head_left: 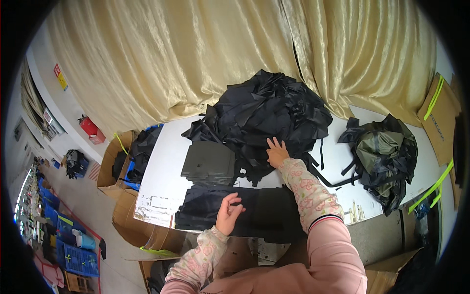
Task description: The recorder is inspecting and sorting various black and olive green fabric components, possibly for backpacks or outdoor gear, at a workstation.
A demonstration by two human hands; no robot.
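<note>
A large heap of thin black fabric pieces (pixel 269 108) lies at the back of the white table (pixel 161 169). My right hand (pixel 277 153) reaches onto the heap's near edge, its fingers spread on the cloth. Flat black fabric (pixel 267 208) lies along the table's front edge and hangs slightly over it. Above its left part is my left hand (pixel 228 214), with thumb and fingers apart and nothing in it; whether it touches the cloth I cannot tell. Between heap and flat fabric sits a neat stack of dark grey panels (pixel 208 160).
A bundle of black and olive fabric (pixel 382 152) with loose straps lies at the table's right end. Open cardboard boxes (pixel 132 220) stand against the left side. A gold curtain (pixel 161 59) hangs behind, and a cardboard sheet (pixel 438 122) stands far right.
</note>
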